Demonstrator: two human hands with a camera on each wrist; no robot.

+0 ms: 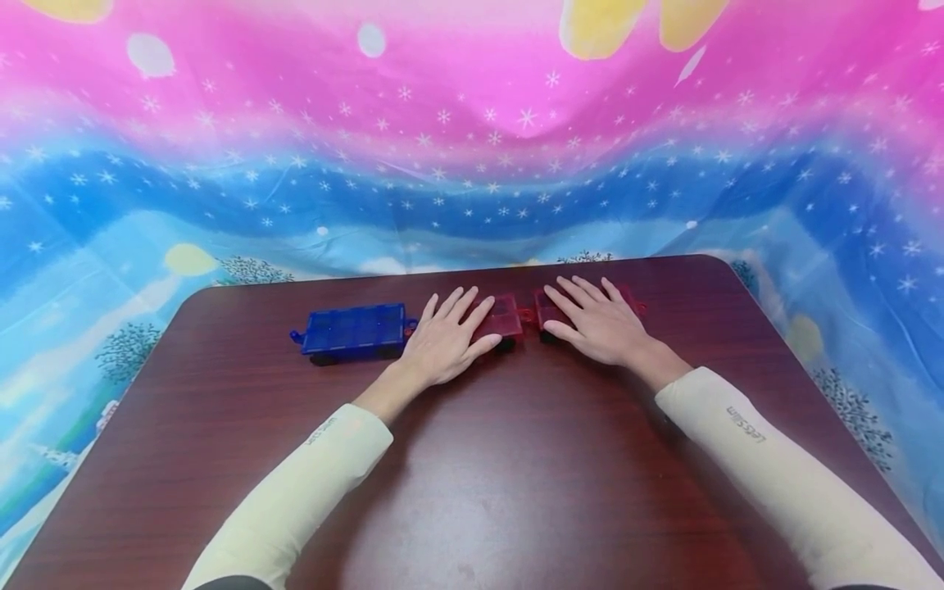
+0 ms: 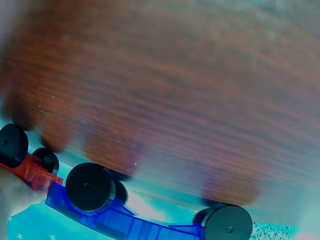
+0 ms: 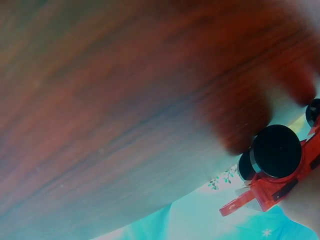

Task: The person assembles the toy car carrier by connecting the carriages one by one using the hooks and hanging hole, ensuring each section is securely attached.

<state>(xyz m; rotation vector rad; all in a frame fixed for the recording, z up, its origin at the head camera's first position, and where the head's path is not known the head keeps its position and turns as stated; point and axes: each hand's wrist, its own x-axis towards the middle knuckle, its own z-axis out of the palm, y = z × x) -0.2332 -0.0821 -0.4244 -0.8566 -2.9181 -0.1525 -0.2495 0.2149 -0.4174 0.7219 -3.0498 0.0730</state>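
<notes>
Three toy wagons of see-through plastic stand in a row on the table. My left hand (image 1: pixel 448 340) rests with its fingers spread over the middle red wagon (image 1: pixel 507 308), hiding much of it. On the right-hand red wagon (image 1: pixel 542 308) lies my right hand (image 1: pixel 601 326), fingers extended, covering most of that wagon. The blue wagon (image 1: pixel 354 328) sits to the left of my left hand, its hook pointing left. Black wheels (image 2: pixel 90 187) show under the blue wagon in the left wrist view. A red hook (image 3: pixel 237 204) sticks out from the right-hand wagon in the right wrist view.
The dark brown wooden table (image 1: pixel 472 475) has rounded far corners. Its far edge runs close behind the wagons. A printed cloth (image 1: pixel 472 164) in pink and blue, with snowflakes and trees, hangs around the table's back and sides.
</notes>
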